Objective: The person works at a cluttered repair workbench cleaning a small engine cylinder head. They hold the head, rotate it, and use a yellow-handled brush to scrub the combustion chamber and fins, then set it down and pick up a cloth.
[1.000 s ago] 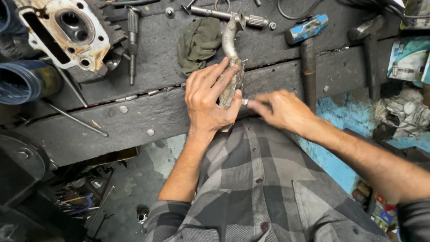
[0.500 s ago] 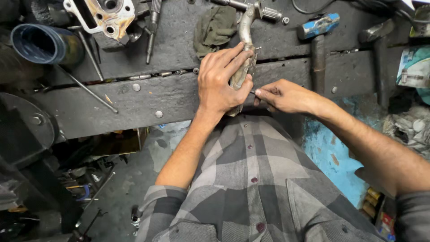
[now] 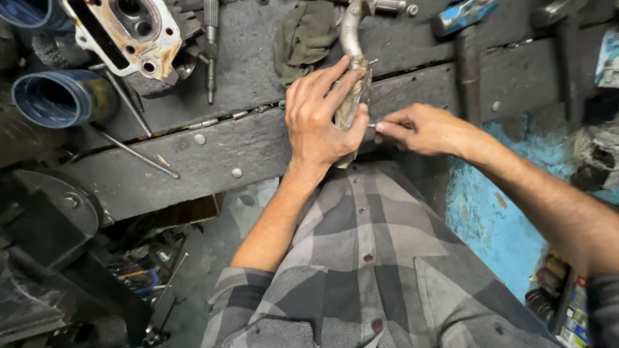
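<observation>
at the far right edge of the dark wooden workbench (image 3: 213, 151) a pale blue and white printed package (image 3: 608, 58) sits partly cut off by the frame, and low in the right corner small colourful labelled boxes (image 3: 570, 322) stand on the floor beside a turquoise painted wall (image 3: 490, 212); their print is too small to tell.

the left hand (image 3: 322, 119) lies flat, fingers spread and curled over a grimy bent metal pipe (image 3: 351, 71), pressing its flanged lower end against the bench's front edge. the pipe runs up from under the palm and curves toward the top of the view. the right hand (image 3: 419, 129) is nearly closed, thumb and forefinger pinched on a thin metal tool (image 3: 372, 125) whose tip touches the side of the pipe just beside the left thumb.

an olive rag (image 3: 303, 38) lies just left of the pipe, a rusty cylinder head (image 3: 129, 32) and blue pipe section (image 3: 55, 96) further left, and a hammer (image 3: 465, 45) to the right.
</observation>
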